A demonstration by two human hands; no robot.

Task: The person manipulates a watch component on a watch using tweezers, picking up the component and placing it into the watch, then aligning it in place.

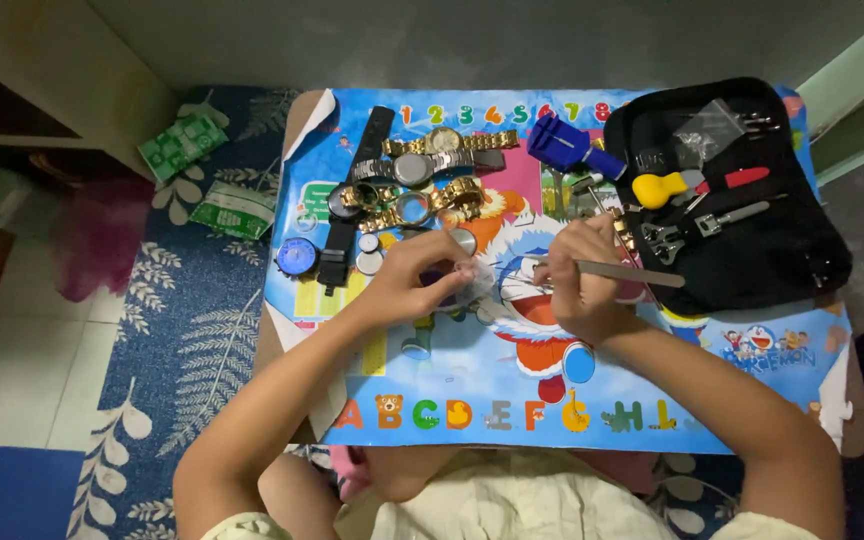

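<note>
Left hand [414, 275] grip pinching small clear piece [474, 283], right hand [577, 280] grip grasping metal tweezers [620, 270], watches [432, 170] nearby

Both forearms are bare, no watch, ring or band on the left hand [414, 275] or right hand [577, 278]. Short cream sleeves sit at the shoulders. A pale cream garment covers the lap.

Light: soft, even, from overhead; middle bright, colours vivid.
Shadows: faint, under the hands; corners dim, darkest at right.
Glare: pale sheen on the glossy mat [472, 380].
Focus: centre fairly sharp, small metal parts soft.
Distortion: slight wide-angle bend at the edges.
</note>
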